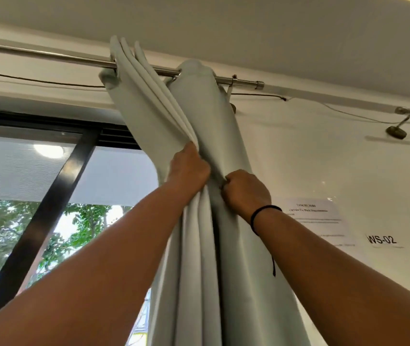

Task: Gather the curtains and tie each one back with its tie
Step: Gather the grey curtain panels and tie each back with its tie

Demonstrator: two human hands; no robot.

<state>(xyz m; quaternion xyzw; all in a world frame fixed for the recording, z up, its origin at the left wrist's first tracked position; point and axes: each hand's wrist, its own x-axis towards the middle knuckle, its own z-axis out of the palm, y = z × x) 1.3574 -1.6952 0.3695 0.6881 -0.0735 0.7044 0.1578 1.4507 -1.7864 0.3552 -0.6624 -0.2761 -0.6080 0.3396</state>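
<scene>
Two hands raised, left hand and right hand gripping bunched curtain folds

The fingers of the left hand were buried in the folds of the pale curtain, and those of the right hand curled out of sight against the cloth. The curtain ran off the bottom edge, its lower length unseen. Both forearms were cut by the frame's lower corners. The rod left the picture at the left edge, partly covered where the fabric bunched over it. Small print on the paper notice taped to the wall was too blurred to read.
</scene>
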